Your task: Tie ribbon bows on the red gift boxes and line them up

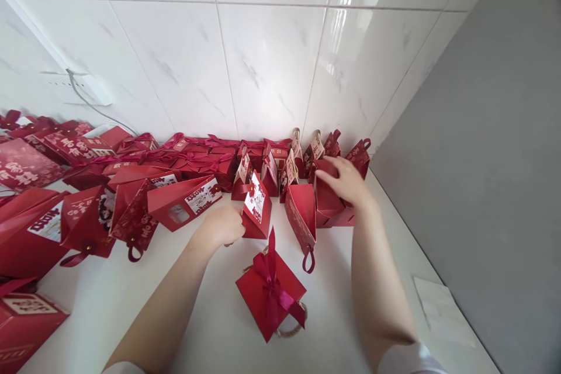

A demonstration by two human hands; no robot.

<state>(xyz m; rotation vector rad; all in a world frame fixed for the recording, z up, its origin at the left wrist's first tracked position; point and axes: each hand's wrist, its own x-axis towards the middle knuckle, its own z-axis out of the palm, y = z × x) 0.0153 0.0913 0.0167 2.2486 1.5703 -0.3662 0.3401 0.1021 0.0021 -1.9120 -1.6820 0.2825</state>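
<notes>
From here I see pale, whitish short sleeves [411,359] ending around the elbows, with plain, loose-looking edges; my forearms and wrists are bare.

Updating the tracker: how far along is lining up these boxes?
Looks done: ribboned boxes packed in rows along the tiled wall.
In hand: left hand at an upright white-labelled box; right hand on a plain red box.
Probably left: the bow-topped box, sitting out in front. Overall percentage: can't tell.
</notes>
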